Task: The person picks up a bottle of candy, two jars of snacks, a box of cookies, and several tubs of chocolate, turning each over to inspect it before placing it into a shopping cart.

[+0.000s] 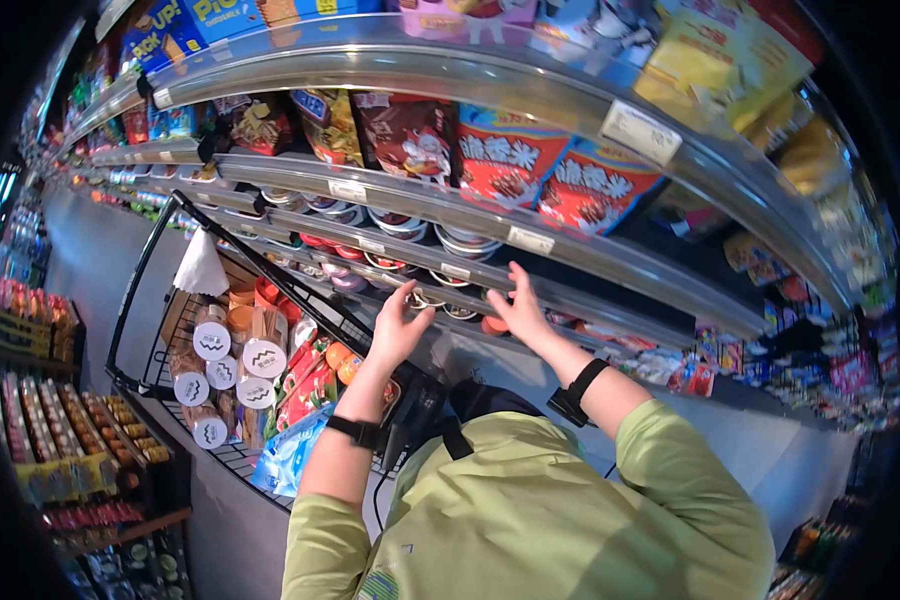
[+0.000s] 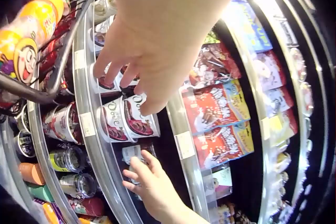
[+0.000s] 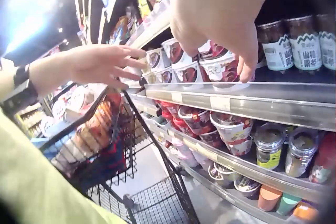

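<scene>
Both hands reach toward a shelf of white and dark-red tubs. In the head view the left hand (image 1: pixel 400 328) is raised beside the cart handle, fingers spread and slightly bent, with nothing held. To its right the right hand (image 1: pixel 522 308) has its thumb and fingers apart, also empty. Seen in the left wrist view, the left hand (image 2: pixel 149 50) hangs over the tubs (image 2: pixel 113 122), and the right hand (image 2: pixel 155 187) is beside smaller jars. From the right wrist, the right hand (image 3: pixel 215 29) is in front of a tub (image 3: pixel 223 70); whether it touches is unclear.
A black wire cart (image 1: pixel 135 375) stands at the left, holding lidded jars (image 1: pixel 263 358), a blue bag (image 1: pixel 295 455) and an orange bottle (image 2: pixel 39 22). Red snack bags (image 1: pixel 505 155) fill the shelf above. Labelled jars (image 3: pixel 303 50) stand right of the tubs. Shelf edges (image 1: pixel 570 235) jut forward.
</scene>
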A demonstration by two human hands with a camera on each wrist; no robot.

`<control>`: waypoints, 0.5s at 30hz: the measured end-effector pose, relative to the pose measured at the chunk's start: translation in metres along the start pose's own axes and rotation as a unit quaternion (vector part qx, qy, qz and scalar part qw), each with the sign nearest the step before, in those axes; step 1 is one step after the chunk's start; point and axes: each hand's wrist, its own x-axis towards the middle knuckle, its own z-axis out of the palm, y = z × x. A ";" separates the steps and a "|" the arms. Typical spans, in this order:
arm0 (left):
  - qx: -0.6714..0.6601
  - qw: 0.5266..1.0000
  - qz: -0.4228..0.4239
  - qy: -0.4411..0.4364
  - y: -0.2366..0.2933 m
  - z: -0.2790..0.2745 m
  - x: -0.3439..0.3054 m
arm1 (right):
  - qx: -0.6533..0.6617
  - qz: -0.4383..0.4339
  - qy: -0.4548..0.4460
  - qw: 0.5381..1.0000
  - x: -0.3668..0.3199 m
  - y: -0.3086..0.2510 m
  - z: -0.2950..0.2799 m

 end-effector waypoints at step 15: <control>-0.346 0.911 -0.214 0.074 0.014 0.079 0.136 | 0.163 0.162 -0.115 0.966 0.100 0.065 -0.003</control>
